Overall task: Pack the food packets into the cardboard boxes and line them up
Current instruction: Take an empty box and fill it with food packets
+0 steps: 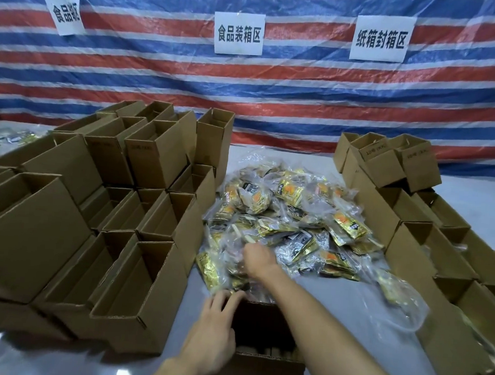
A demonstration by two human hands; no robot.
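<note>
Table (335, 296), pale grey, seen from the head cam.

1. Food packets (291, 216): gold-and-orange sachets, most of them in clear plastic bags, heaped at table centre. The heap runs from mid-table back toward the far edge. A few stray packets (15, 137) lie near the far-left corner.
2. Open box (256, 372): cardboard, at the near edge, centre, top open. Its far rim touches the heap's near side. Contents too dark to tell.
3. L hand (216, 328): rests on the far-left rim of the open box. Grip spread, fingers laid almost straight over the rim and pinching nothing.
4. R hand (257, 259): forearm crosses above the open box and the hand is down on the near part of the heap. Fingers blurred and partly buried in plastic, so cannot tell the grip state or whether a packet is held.
5. Empty cardboard boxes (78, 204): approx. two tiers, tops open, filling the table's left side up to the heap.
6. Second box group (413, 228): along the right edge, tops open, smaller cartons stacked at the far end.
7. Striped tarp (276, 87): red, blue and white, hung behind the far edge and carrying three paper signs (239, 34).
</note>
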